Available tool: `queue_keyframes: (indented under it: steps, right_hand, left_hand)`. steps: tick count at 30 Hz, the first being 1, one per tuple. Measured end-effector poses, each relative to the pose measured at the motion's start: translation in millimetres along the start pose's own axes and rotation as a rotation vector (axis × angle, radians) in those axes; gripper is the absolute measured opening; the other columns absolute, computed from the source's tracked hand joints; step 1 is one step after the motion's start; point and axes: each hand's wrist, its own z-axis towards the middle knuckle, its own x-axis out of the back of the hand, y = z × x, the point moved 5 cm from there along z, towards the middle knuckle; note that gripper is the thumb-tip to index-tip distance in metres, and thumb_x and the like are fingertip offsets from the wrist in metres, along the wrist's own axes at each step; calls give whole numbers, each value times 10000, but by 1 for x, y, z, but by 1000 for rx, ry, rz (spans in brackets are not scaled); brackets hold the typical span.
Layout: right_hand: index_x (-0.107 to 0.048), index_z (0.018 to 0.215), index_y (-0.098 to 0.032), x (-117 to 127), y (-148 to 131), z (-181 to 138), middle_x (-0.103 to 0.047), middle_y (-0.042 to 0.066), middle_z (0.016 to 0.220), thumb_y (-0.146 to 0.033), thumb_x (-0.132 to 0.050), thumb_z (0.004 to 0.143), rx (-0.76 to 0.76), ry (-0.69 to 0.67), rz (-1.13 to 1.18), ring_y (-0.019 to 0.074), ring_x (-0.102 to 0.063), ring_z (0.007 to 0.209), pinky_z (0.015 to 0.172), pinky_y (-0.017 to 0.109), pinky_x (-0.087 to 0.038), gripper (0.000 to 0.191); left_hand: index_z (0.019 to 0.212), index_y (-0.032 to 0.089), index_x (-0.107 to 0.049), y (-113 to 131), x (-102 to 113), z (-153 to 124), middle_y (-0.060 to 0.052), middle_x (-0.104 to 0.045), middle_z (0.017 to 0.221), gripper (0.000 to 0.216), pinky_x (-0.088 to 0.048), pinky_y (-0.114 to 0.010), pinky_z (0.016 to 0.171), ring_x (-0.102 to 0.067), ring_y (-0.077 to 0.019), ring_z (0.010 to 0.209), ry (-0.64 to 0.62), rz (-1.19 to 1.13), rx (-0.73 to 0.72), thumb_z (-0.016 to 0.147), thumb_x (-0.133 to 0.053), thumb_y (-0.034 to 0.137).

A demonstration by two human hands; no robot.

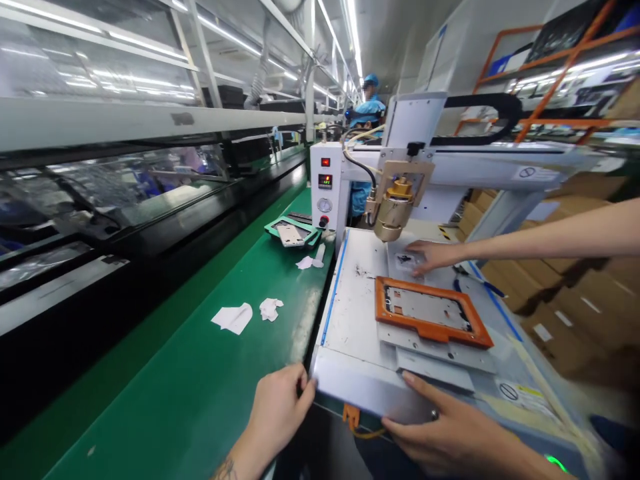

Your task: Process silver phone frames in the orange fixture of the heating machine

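While the orange tray lies loaded on the white machine bed, the work looks to be at the setting-up stage, the tray in place and the glue head hanging idle beyond the tray's far end. The left hand is curled into a loose fist against the bed corner nearer than the tray and to its left; it clasps nothing that I can make out. The right hand lies released, fingers flat along the bed's front lip just nearer than the tray (a ring shows on one finger). A co-worker's hand, reaching in from the right, presses on a small pad just beyond the tray. The tray lies flat, its long axis running from far left to near right, with a grey metal plate seated inside it along the same line. By my judgement, any next move calls for all three hands clear of the glue head's path and the tray left square on its mount. Left of the tray, paper scraps lie on the green belt.
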Motion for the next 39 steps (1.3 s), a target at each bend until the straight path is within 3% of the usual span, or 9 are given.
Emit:
queue_keyframes:
  steps: [4,6,12,15,17,19,24,32,39]
  right_hand:
    - [-274,1427,40,-1,9,-7,-380,321,1484,-204,-401,963,-39,-14,598,273,-362,1479,975,391,-630,539]
    - [-258,1436,40,1,9,-5,-365,316,1503,-169,-474,918,-71,-39,610,275,-361,1479,985,387,-623,599]
    - [-468,1261,117,25,-23,22,-665,148,1294,107,-291,794,81,-303,-493,40,-595,1231,758,-26,-470,499]
    - [-615,1116,27,39,-12,23,-725,40,1209,165,-369,745,-379,-413,98,52,-651,1145,825,75,-544,466]
    - [-677,998,-68,38,4,4,-746,-47,1135,208,-348,724,-852,-309,809,51,-681,1080,872,170,-592,509]
    - [-708,912,-132,34,15,-18,-756,-112,1020,207,-239,750,-1160,-215,1175,26,-706,957,873,176,-590,601]
    - [-701,825,-135,40,20,-42,-758,-110,853,180,-225,807,-1448,-288,1155,40,-723,749,749,134,-601,571]
    - [-619,697,-62,50,8,-2,-689,-136,687,240,-270,702,-1295,-434,929,22,-709,774,951,244,-595,462]
    - [-619,737,-15,77,-31,43,-681,-97,796,267,-415,649,-520,-697,548,32,-696,926,929,223,-602,359]
  left_hand:
    - [741,223,-560,2,-5,-3,34,-643,695,259,-289,-290,644,-586,-151,636,-49,78,-38,974,-500,317]
    - [745,224,-560,1,-7,-3,32,-645,695,270,-291,-291,644,-588,-152,637,-59,100,-47,984,-487,328]
    - [735,227,-538,-1,-9,-3,36,-629,677,296,-288,-290,630,-576,-150,625,-43,132,-54,990,-479,364]
    - [731,228,-535,-2,-9,-2,37,-617,658,308,-289,-289,625,-564,-150,610,-45,141,-41,992,-476,380]
    - [732,230,-538,-1,-9,-2,37,-615,652,313,-291,-288,623,-560,-148,602,-53,143,-40,995,-468,383]
    - [733,231,-540,0,-9,-3,37,-620,656,316,-293,-287,623,-561,-147,601,-57,146,-45,998,-461,382]
    - [735,232,-543,0,-8,-3,33,-625,653,317,-297,-283,617,-569,-150,603,-48,151,-53,999,-458,386]
    - [727,228,-529,-1,-9,-4,36,-624,651,334,-299,-277,615,-565,-149,603,-48,153,-38,1004,-447,397]
    - [722,226,-528,-3,-7,-4,39,-616,631,352,-297,-275,603,-560,-147,585,-45,173,-35,1000,-458,430]
